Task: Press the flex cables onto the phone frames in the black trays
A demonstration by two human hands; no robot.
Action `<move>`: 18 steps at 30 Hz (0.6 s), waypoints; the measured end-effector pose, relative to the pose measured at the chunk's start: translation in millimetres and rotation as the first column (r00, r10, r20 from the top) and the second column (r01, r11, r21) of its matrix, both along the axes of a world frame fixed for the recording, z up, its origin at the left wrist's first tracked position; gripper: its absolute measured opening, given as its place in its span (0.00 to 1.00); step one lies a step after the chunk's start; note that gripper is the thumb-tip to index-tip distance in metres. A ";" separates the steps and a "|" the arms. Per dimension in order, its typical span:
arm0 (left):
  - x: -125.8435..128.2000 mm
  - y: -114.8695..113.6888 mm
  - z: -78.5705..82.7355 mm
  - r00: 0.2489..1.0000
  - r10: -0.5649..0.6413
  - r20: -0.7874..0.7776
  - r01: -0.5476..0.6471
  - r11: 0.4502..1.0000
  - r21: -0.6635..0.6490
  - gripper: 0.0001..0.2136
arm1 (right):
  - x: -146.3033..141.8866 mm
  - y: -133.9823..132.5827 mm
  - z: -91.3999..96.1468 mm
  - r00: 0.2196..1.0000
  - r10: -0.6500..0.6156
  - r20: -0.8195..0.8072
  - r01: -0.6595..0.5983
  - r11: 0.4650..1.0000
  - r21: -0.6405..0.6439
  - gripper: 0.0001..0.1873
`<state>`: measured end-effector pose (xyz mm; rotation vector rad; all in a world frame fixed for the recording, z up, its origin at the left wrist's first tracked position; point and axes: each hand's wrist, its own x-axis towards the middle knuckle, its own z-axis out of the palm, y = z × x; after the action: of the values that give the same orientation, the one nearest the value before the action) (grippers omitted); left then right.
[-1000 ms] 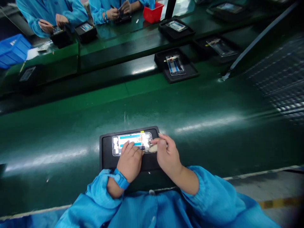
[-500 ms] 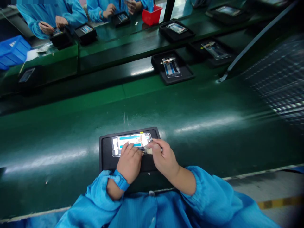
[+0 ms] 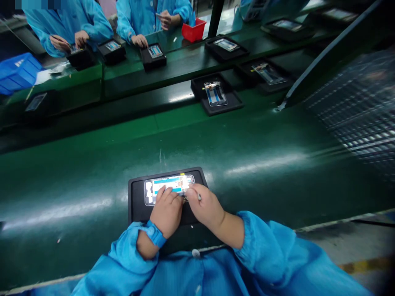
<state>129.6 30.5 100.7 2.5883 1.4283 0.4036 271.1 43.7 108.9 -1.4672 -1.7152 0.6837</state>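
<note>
- Towards seven o'clock on the green tabletop (image 3: 262,142), inside a black tray (image 3: 136,199): opened phone (image 3: 169,181) lying flat, blue strips and bright white parts facing up.
- Long axis of the opened phone running nine to three o'clock, right-hand end tipped slightly towards two.
- Key relation, as judged: from the right grip, body of the opened phone stretching away towards nine to ten o'clock, with only its three-o'clock end under the fingers.
- Right hand (image 3: 206,205) nearer that three-o'clock end; grip narrow, pinched around a small pale-ended piece (image 3: 199,197), probably a tool. Working tip hidden behind the fingers; cannot tell whether touching the parts below.
- Left hand (image 3: 167,209) nearer the six-o'clock long edge, fingers laid across onto the opened phone, pointing roughly twelve to one. Thumb hard to make out; cannot tell whether clasping or merely resting.
- Yellow tab (image 3: 182,174) at the twelve-o'clock long edge, towards the right-hand end; no lettering readable on it.
- Between twelve and one, well apart: another phone (image 3: 216,93) in a separate tray. At eleven, a co-worker's hand (image 3: 140,40) beside a tray.
- Brands, labels, writing: none legible anywhere; parts too small and glare too strong.
</note>
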 end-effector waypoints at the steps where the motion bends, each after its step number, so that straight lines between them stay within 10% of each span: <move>1: -0.9 2.9 2.0 1.000 -0.003 0.001 0.003 1.000 -0.018 0.09 | 0.6 1.0 -2.2 0.996 -0.062 -0.067 0.058 0.997 -0.054 0.15; 7: -4.5 36.2 12.2 0.975 0.202 -0.093 -0.206 0.978 -0.037 0.12 | 0.8 2.0 -11.0 0.910 -0.296 -0.292 0.231 0.943 -0.238 0.17; 18: -8.2 48.8 8.1 0.976 0.139 -0.166 -0.173 0.963 -0.208 0.08 | 0.9 4.1 -9.5 0.945 -0.202 -0.257 0.160 0.971 -0.176 0.15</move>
<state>121.4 79.3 108.9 2.3796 1.6308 0.0619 271.9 47.9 99.4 -1.5324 -1.3238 0.8883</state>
